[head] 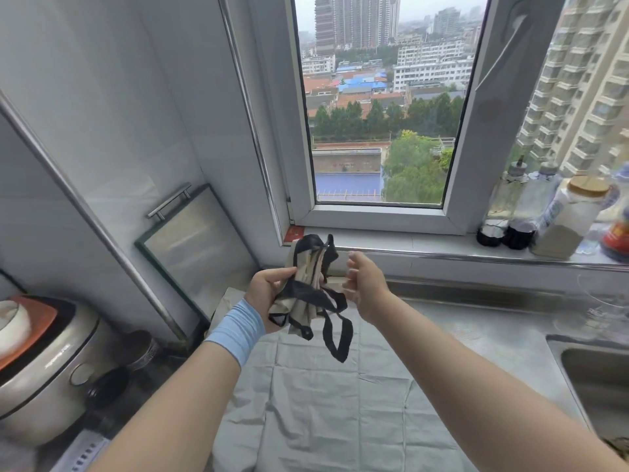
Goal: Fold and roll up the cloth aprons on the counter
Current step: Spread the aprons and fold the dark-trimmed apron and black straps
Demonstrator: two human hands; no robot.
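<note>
A rolled beige apron (pixel 308 277) with black trim and black straps is held up above the counter in my left hand (pixel 269 294), which wears a light blue wristband. A black strap loop (pixel 337 332) dangles below the bundle. My right hand (pixel 362 284) hovers just right of the apron with its fingers loosely curled; whether it pinches a strap end is unclear. A pale grey cloth (pixel 326 403) lies spread flat and creased on the counter beneath both arms. More beige fabric (pixel 231 301) lies behind my left wrist.
A rice cooker (pixel 44 366) stands at the left, with a framed glass board (pixel 197 247) leaning on the wall. Bottles and jars (pixel 551 212) line the windowsill at right. A steel sink (pixel 599 376) is set in the counter at right.
</note>
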